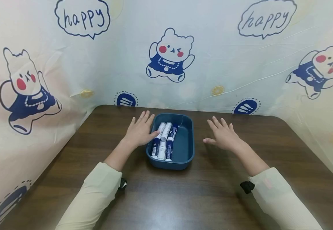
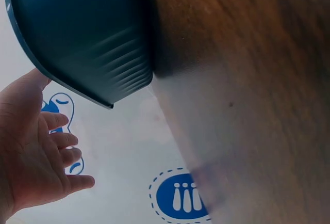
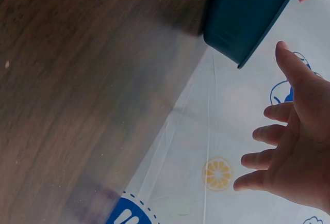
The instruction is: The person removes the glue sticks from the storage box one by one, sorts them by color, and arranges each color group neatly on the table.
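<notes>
A dark blue rectangular bin [image 1: 170, 165] stands on the table. Inside, toward its left, several short cylindrical tubes lie in two rows; some are white [image 1: 161, 150], others navy with printed labels [image 1: 169, 150]. My left hand [image 1: 139, 131] hovers at the bin's left side, fingers spread, its thumb overlapping the rim in the head view. To the right of the bin, apart from it, my right hand [image 1: 222, 135] is spread palm down and holds nothing. Both wrist views show the bin's outer wall [image 2: 82, 33] beside straight fingers.
The brown wooden table [image 1: 166, 198] runs back to a pale cloth [image 1: 218, 64] printed with bears and lettering. Cloth also hangs along the left and right sides. A small black item [image 1: 247, 187] sits at the right sleeve cuff.
</notes>
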Tool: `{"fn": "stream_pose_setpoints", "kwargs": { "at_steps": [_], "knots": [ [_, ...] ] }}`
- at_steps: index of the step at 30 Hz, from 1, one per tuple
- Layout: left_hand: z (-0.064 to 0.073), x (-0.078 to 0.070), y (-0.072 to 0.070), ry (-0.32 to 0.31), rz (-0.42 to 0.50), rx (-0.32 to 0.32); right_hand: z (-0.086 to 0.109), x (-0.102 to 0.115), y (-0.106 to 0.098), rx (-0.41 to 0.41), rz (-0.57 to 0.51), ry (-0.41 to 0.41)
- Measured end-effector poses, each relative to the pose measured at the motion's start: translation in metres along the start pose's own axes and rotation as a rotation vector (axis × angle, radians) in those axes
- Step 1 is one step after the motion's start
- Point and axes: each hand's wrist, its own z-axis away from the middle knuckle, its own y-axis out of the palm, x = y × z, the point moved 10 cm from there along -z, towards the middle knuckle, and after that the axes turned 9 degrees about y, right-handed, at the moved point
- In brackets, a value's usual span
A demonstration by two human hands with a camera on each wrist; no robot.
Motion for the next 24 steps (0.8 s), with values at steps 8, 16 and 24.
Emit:
{"fn": "stream_pose_setpoints", "kwargs": {
  "at_steps": [8,16,24],
  "knots": [
    [-0.002,0.001,0.004,-0.005,0.012,0.0,-0.001,-0.001,0.004,0.013,-0.021,0.005],
    [-0.005,0.006,0.004,-0.08,0.232,-0.084,-0.002,0.001,0.005,0.017,-0.031,0.003],
    [-0.006,0.016,0.01,-0.227,0.515,-0.155,-0.005,0.006,0.009,0.018,-0.041,-0.01]
  ]
}}
